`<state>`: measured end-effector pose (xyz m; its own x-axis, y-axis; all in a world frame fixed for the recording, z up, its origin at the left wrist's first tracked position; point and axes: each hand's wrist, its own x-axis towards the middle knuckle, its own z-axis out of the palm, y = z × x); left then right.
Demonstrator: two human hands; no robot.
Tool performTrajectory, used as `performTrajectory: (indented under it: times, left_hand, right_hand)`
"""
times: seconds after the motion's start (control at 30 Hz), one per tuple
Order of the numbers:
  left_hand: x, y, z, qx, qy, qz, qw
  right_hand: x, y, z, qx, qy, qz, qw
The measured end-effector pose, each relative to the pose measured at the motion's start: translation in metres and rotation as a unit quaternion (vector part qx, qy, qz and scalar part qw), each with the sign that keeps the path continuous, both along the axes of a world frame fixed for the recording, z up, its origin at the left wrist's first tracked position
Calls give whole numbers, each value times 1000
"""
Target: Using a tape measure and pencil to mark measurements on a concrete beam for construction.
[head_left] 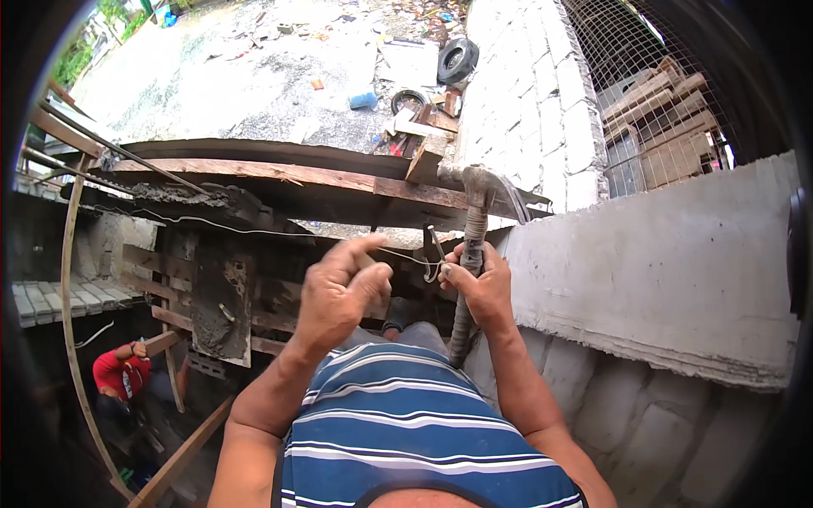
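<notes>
My right hand [483, 288] is closed at a tape-wrapped hammer [476, 216], its head up, with thumb and fingertips on a nail [435, 240] that has a thin string [406, 255] looped about it. My left hand [334, 292] is raised just left of it, index finger extended and thumb apart, near the string; whether it touches the string is unclear. The string runs leftward along a wooden board [279, 176] with a dark sheet edge.
A plastered ledge [644, 262] lies right. A mortar-smeared board [222, 309] and leaning timber [74, 279] stand left, where a co-worker in red [118, 377] is below. Beyond are debris, tyres [457, 61], a blue container [362, 100] and wire mesh [644, 102].
</notes>
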<state>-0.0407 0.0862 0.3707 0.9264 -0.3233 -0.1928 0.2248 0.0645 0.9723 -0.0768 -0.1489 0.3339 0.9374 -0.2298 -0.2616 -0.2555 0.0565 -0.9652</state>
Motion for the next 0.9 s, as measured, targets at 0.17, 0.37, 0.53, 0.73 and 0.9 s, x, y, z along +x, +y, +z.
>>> performTrajectory:
  times: [0.17, 0.37, 0.53, 0.73, 0.9]
  left_hand:
    - [32, -11, 15, 229, -282, -86, 928]
    - [41, -36, 9, 58, 76, -171, 981]
    - [30, -46, -3, 31, 66, -181, 981]
    - [28, -46, -5, 81, -35, -200, 976]
    - [21, -44, 0, 158, -62, -276, 946]
  right_hand:
    - [-5, 5, 12, 33, -29, 15, 999]
    - [-13, 13, 16, -37, -79, 11, 996]
    - [-17, 15, 16, 1, -86, -10, 996]
    - [-25, 10, 20, -13, -66, 16, 998]
    - [-25, 15, 17, -44, -51, -1, 998]
